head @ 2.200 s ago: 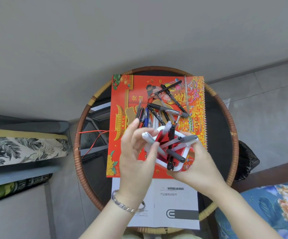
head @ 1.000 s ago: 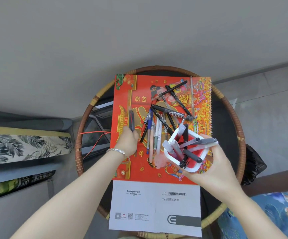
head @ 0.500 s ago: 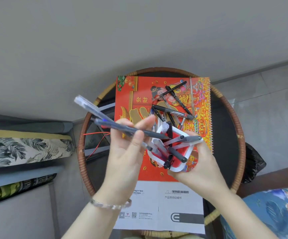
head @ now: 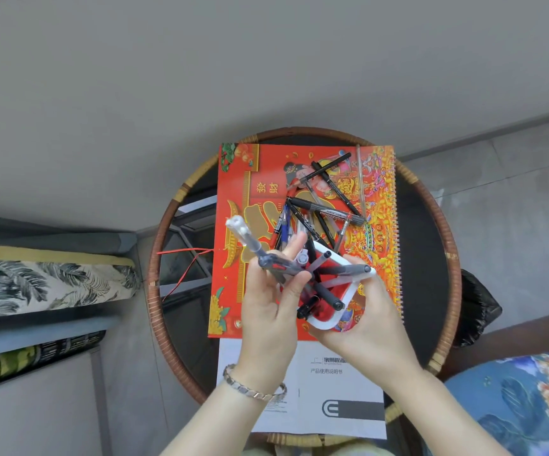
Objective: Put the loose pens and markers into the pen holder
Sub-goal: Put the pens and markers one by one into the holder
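My right hand [head: 362, 327] grips a white-rimmed red pen holder [head: 329, 319], lifted above the table and tilted toward me, with several pens standing in it. My left hand [head: 266, 311] pinches two pens [head: 260, 255], a clear one and a grey one, with their lower ends at the holder's mouth. Several loose pens and markers [head: 319, 209] lie in a crossed heap on a red calendar [head: 243, 179] just beyond the holder.
The calendar and a white manual [head: 339, 396] lie on a round rattan-rimmed glass table [head: 431, 232]. A patterned cushion [head: 36, 284] is at the left, a blue floral cushion [head: 529, 396] at the lower right, a black bag [head: 477, 311] beside the table.
My left hand took two pens from the heap, carried them over and has lowered them toward the holder's mouth. My right hand keeps holding the holder.
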Motion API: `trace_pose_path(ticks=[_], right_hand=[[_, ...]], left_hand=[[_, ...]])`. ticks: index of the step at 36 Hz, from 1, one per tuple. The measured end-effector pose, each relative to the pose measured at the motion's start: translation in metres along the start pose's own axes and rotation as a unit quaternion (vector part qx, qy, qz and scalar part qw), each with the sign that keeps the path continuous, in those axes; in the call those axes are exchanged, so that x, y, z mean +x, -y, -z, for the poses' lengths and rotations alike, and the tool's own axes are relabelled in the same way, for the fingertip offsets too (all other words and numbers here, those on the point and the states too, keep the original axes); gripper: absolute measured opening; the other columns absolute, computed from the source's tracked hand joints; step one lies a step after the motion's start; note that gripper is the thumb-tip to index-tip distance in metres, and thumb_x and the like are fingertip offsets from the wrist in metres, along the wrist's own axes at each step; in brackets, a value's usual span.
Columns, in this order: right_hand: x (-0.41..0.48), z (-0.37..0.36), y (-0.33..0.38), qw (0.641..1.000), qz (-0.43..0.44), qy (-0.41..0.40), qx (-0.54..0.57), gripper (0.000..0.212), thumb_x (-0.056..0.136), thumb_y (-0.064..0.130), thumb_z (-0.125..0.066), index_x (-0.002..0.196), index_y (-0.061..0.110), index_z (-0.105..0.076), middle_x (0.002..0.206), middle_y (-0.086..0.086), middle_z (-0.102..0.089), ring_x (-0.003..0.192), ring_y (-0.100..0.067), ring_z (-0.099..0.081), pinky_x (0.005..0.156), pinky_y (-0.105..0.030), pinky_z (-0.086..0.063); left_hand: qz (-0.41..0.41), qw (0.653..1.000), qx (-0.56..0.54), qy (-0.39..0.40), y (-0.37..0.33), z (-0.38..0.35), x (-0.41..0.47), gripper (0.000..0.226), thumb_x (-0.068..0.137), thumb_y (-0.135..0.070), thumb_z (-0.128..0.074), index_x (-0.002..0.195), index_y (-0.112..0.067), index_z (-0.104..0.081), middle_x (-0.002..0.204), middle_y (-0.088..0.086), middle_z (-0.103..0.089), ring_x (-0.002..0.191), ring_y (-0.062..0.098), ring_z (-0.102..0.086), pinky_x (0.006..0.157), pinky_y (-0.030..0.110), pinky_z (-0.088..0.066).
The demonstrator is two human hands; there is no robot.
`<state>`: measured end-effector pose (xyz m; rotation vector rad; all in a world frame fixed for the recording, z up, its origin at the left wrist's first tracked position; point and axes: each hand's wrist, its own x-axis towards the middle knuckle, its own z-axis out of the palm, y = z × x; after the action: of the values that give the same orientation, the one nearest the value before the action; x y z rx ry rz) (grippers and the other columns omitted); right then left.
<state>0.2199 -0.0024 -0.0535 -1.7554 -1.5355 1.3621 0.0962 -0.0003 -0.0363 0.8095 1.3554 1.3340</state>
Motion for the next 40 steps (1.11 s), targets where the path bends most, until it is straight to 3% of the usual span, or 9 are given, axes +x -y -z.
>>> trace_pose_path(ticks=[5, 12, 17, 21, 27, 29, 34, 36, 40], right_hand=[[0.005, 0.003, 0.001, 1.0, -0.002, -0.019, -0.008, 0.073, 0.054, 0.042, -0.077, 0.119, 0.038, -0.044, 0.119, 0.025, -0.048, 0.112, 0.007, -0.046, 0.084, -0.013, -0.041], [0.01, 0.015, -0.005, 0.999, -0.013, -0.02, -0.024, 0.078, 0.056, 0.022, -0.084, 0.111, 0.05, -0.037, 0.107, 0.036, -0.046, 0.1, 0.024, -0.043, 0.073, 0.0, -0.038], [0.01, 0.017, -0.004, 1.0, -0.017, -0.013, -0.019, 0.081, 0.057, 0.021, -0.085, 0.114, 0.048, -0.035, 0.112, 0.029, -0.047, 0.1, 0.021, -0.045, 0.072, -0.001, -0.039], [0.009, 0.015, -0.005, 0.999, -0.014, 0.004, -0.031, 0.08, 0.059, 0.023, -0.083, 0.112, 0.054, -0.032, 0.117, 0.025, -0.048, 0.109, 0.001, -0.047, 0.081, -0.014, -0.038], [0.007, 0.013, -0.004, 1.0, -0.007, 0.0, -0.023, 0.079, 0.059, 0.024, -0.083, 0.113, 0.053, -0.033, 0.116, 0.025, -0.05, 0.105, 0.005, -0.048, 0.081, -0.006, -0.035], [0.008, 0.012, -0.002, 1.0, -0.006, -0.006, -0.021, 0.077, 0.057, 0.022, -0.082, 0.11, 0.054, -0.036, 0.111, 0.03, -0.05, 0.104, 0.008, -0.049, 0.079, -0.006, -0.038], [0.012, 0.014, -0.003, 1.0, -0.005, -0.019, -0.007, 0.079, 0.054, 0.016, -0.085, 0.114, 0.045, -0.042, 0.115, 0.023, -0.053, 0.108, 0.003, -0.052, 0.082, -0.013, -0.044], [0.013, 0.016, -0.003, 1.0, -0.003, -0.027, -0.008, 0.08, 0.053, 0.016, -0.086, 0.111, 0.048, -0.042, 0.113, 0.027, -0.052, 0.107, 0.006, -0.051, 0.081, -0.011, -0.043], [0.014, 0.017, -0.004, 1.0, -0.02, -0.017, 0.004, 0.078, 0.052, 0.018, -0.085, 0.115, 0.039, -0.046, 0.116, 0.015, -0.057, 0.109, -0.008, -0.057, 0.085, -0.036, -0.052]], left_hand=[[0.014, 0.999, -0.036, 0.008, 0.005, 0.0, 0.006, 0.039, 0.08, -0.001, -0.059, 0.083, -0.04, -0.053, 0.111, -0.013, -0.069, 0.124, 0.011, -0.052, 0.105, 0.043, -0.041], [-0.04, 0.999, -0.001, 0.03, -0.012, 0.016, 0.011, 0.026, 0.082, -0.019, -0.055, 0.105, -0.026, -0.048, 0.09, -0.005, -0.075, 0.105, 0.016, -0.066, 0.089, 0.019, -0.048], [-0.078, 0.996, 0.044, 0.006, -0.018, 0.017, 0.013, 0.052, 0.088, -0.002, -0.05, 0.123, -0.036, -0.031, 0.098, 0.003, -0.072, 0.085, 0.018, -0.072, 0.084, 0.028, -0.054], [-0.116, 0.992, 0.045, -0.026, -0.019, 0.016, 0.017, 0.091, 0.083, 0.01, -0.053, 0.127, -0.061, -0.018, 0.129, 0.009, -0.054, 0.086, 0.019, -0.072, 0.088, 0.036, -0.055], [-0.154, 0.982, 0.106, -0.028, -0.012, 0.021, 0.016, 0.04, 0.084, -0.005, -0.061, 0.102, -0.04, -0.056, 0.126, -0.006, -0.059, 0.1, 0.019, -0.069, 0.086, 0.038, -0.055], [-0.152, 0.977, 0.149, 0.007, -0.008, 0.021, 0.01, 0.013, 0.091, -0.024, -0.054, 0.098, -0.033, -0.059, 0.128, -0.017, -0.057, 0.107, 0.017, -0.065, 0.089, 0.04, -0.053], [-0.181, 0.907, 0.331, 0.187, 0.012, 0.022, -0.002, 0.048, 0.098, -0.046, -0.02, 0.125, -0.019, -0.049, 0.146, -0.009, -0.037, 0.142, 0.014, -0.024, 0.113, 0.046, -0.022], [-0.184, 0.902, 0.326, 0.216, 0.013, 0.026, 0.002, 0.058, 0.094, -0.054, -0.019, 0.134, -0.019, -0.04, 0.149, -0.006, -0.031, 0.144, 0.017, -0.02, 0.115, 0.048, -0.02], [-0.238, 0.875, 0.335, 0.256, 0.012, 0.029, 0.014, 0.06, 0.088, -0.06, -0.031, 0.136, -0.024, -0.036, 0.154, -0.008, -0.022, 0.143, 0.021, -0.022, 0.114, 0.05, -0.023]])
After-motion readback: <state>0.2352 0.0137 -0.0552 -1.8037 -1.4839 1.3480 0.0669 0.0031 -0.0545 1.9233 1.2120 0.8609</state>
